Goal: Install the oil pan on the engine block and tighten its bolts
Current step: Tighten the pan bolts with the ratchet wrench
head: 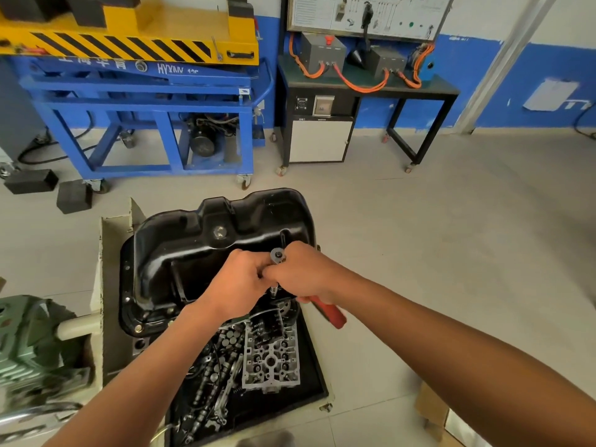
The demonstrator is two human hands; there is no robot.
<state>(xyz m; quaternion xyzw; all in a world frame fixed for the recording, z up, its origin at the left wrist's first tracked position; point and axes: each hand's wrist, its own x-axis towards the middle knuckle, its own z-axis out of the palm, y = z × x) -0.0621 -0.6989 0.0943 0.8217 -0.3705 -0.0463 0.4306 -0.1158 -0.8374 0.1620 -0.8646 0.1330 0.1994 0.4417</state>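
Hold the socket square on the bolt at the near flange of the black oil pan (193, 253), seated sump-up beyond the parts tray (317, 372), and swing the red-handled ratchet (329, 312) in short strokes. The grip of the left hand (238, 282) curls tight by the ratchet head; the right hand (306, 275) closes its grip on the handle.

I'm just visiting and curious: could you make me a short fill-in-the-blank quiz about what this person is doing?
1. The oil pan is ____ in colour.
2. The ratchet wrench has a ____ handle.
3. The right hand and the left hand both grip the ____.
4. The cart behind the pan has a ____ frame.

Missing words: black; red; wrench; blue.
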